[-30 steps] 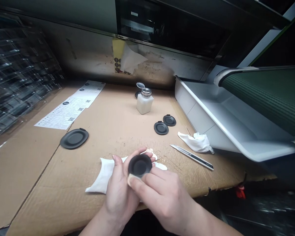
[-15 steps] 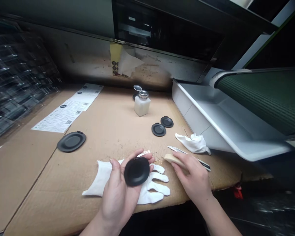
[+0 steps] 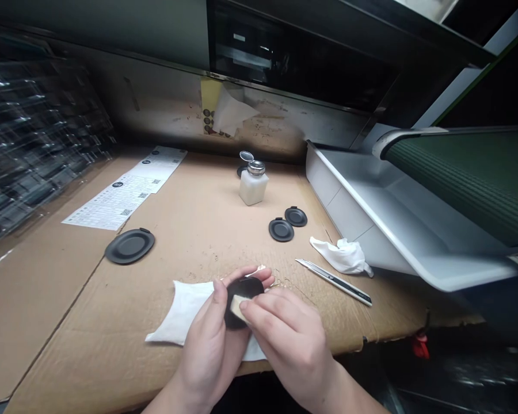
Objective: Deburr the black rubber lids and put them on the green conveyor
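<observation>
A round black lid (image 3: 251, 287) lies in my left hand (image 3: 211, 339), which is closed round its edge over the table's front. My right hand (image 3: 291, 339) pinches a small beige block (image 3: 238, 308), like an eraser or sponge, and it touches the lid's face. Below both hands a white glove (image 3: 185, 307) is spread on the cardboard, its fingers mostly covered by my right hand. To the right rests a utility knife (image 3: 334, 280) with its blade pointing away to the left.
Black lids (image 3: 281, 229) lie mid-table, with another lid (image 3: 130, 246) at left. A pump bottle (image 3: 254, 184) stands behind. Printed sheets (image 3: 112, 198) lie left. A crumpled white cloth (image 3: 343, 255) sits beside a large white tray (image 3: 371, 230). Clear plastic trays (image 3: 38, 132) are stacked at far left.
My right hand has moved left from beside the utility knife and brought the beige block onto the black lid. My left hand still holds the lid in nearly the same place.
</observation>
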Demonstrator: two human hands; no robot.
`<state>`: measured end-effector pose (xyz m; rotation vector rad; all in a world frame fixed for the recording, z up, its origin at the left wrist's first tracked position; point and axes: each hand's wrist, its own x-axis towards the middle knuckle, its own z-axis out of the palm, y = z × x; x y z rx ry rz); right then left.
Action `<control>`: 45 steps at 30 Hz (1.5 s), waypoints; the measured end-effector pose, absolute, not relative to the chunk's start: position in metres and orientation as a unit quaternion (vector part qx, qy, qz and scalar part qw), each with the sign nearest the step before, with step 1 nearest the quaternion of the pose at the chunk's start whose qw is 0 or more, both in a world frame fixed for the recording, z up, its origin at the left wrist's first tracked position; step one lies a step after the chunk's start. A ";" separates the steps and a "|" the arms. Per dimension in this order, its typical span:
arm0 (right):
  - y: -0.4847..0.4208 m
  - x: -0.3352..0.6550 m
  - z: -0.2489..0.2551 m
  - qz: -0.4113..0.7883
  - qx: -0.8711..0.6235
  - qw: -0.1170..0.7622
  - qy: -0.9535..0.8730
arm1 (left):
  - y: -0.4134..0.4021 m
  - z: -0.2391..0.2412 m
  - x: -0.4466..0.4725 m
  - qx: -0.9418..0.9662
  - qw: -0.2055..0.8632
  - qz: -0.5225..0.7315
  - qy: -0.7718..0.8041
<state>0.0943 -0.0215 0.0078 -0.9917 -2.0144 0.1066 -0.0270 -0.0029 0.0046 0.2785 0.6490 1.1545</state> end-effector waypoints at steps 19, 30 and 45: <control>-0.018 0.134 0.018 0.038 -0.443 0.429 -0.786 | -0.002 0.004 -0.025 0.112 0.773 0.542 0.308; -0.014 0.164 -0.011 0.014 -0.520 0.299 -0.800 | 0.001 0.007 -0.029 0.034 0.793 0.541 0.280; -0.002 0.206 -0.025 -0.033 -0.674 0.207 -0.708 | 0.001 0.010 -0.033 -0.016 0.803 0.532 0.269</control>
